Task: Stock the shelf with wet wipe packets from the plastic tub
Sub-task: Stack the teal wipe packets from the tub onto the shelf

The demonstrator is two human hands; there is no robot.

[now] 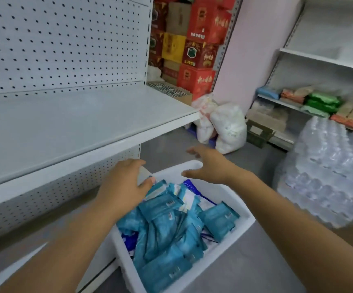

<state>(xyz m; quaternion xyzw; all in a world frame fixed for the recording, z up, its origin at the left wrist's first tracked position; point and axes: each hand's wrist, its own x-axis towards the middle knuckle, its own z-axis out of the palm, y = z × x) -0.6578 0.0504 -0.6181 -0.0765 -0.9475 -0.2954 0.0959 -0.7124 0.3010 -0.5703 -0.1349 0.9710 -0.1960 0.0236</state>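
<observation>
Hands apart | left hand (124, 185) curled over pale thing (143, 175) at tub (244, 220) corner, grip unclear | right hand (210, 166) spread above rim | teal packets (165, 208) beneath both, print unreadable

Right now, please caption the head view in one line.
Left hand and open right hand reach over a white plastic tub of teal wet wipe packets, beside the shelf.
</observation>
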